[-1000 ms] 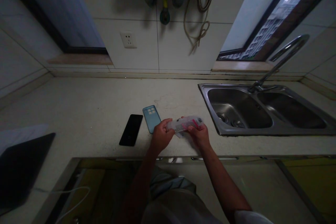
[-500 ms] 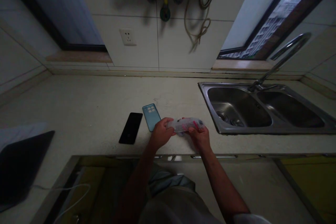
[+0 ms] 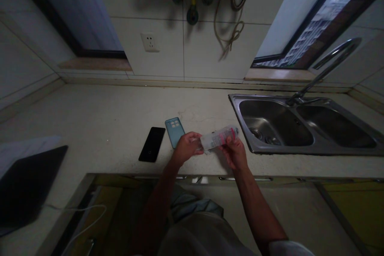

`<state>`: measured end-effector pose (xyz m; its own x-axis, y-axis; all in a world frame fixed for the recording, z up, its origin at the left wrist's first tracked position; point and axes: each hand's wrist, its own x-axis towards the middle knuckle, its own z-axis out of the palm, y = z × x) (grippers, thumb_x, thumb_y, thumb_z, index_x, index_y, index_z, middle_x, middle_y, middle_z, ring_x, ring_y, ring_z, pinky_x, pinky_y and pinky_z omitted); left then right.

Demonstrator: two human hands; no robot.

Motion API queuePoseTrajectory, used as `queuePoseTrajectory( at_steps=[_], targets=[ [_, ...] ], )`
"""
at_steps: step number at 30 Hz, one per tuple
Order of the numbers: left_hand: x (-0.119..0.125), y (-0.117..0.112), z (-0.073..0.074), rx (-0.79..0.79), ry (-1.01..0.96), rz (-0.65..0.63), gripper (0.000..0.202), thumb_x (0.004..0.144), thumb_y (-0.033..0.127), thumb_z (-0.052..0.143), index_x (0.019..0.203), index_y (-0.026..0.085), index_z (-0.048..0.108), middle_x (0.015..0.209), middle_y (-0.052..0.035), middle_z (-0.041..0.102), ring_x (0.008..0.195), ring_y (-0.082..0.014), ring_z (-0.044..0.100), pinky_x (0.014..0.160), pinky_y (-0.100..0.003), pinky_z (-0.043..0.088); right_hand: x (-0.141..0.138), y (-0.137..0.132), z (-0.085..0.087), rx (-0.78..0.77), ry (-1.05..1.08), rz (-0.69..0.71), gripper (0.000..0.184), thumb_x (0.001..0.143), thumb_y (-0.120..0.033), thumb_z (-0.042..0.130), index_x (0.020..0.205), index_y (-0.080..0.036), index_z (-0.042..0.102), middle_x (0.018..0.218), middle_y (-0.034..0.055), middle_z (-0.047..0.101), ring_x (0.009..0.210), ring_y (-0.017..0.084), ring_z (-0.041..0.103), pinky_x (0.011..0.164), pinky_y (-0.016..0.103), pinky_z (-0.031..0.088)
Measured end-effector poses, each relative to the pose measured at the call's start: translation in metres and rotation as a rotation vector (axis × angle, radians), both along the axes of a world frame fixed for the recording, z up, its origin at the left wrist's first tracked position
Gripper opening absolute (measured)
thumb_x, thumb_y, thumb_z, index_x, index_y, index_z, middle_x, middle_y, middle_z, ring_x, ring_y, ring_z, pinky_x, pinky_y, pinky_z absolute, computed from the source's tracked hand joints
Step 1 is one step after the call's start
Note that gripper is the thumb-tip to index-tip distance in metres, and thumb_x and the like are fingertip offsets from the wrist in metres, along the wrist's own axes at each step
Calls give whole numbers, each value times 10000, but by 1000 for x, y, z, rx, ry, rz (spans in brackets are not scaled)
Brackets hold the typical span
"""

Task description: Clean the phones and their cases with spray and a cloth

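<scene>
Head view: a clear packet point(image 3: 218, 138) with pink print is held in the air by both hands, above the front strip of the counter point(image 3: 105, 116). Its left end is gripped by the left hand point(image 3: 186, 149), whose fingers are curled shut around it. Its underside is pinched between thumb and fingers of the right hand point(image 3: 235, 153).

Compared with half a second ago, the packet is no longer kept level. Its right end is now raised and turned toward the sink point(image 3: 243, 128), and the right hand is seen lower under it (the picture is dark, so finer detail of the packet cannot be told).

The raised end is near the left rim of the sink but apart from it. A blue case point(image 3: 175, 132) lies just beside the left hand, and a black phone point(image 3: 152, 150) lies left of the case, apart from it. Both wrists are crossed by the front edge of the counter. Bare counter is seen behind the hands up to the wall, and to the left as far as a dark slab point(image 3: 27, 184) at the left edge.
</scene>
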<state>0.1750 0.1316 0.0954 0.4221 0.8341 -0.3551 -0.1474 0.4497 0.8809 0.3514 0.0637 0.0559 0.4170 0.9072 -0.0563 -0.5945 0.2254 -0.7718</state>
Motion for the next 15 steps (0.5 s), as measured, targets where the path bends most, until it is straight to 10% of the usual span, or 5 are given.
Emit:
queuePoseTrajectory(
  at_steps=[9,15],
  targets=[
    [-13,0,5,-97,-410,-141,361,716,133,697,1076,120,690,977,-127,755,793,-241,743,647,-301,610,-2,10,-3,4,422,129,112,923,-254,644,1007,-235,716,1024,19,783,936,155,738,836,299,628],
    [-13,-3,-20,-4,-380,-66,460,834,497,634,1098,122,668,990,-145,727,791,-254,709,594,-354,586,-13,10,-5,23,606,168,150,962,-252,592,1051,-257,712,1033,0,788,984,131,734,869,281,615]
  ],
)
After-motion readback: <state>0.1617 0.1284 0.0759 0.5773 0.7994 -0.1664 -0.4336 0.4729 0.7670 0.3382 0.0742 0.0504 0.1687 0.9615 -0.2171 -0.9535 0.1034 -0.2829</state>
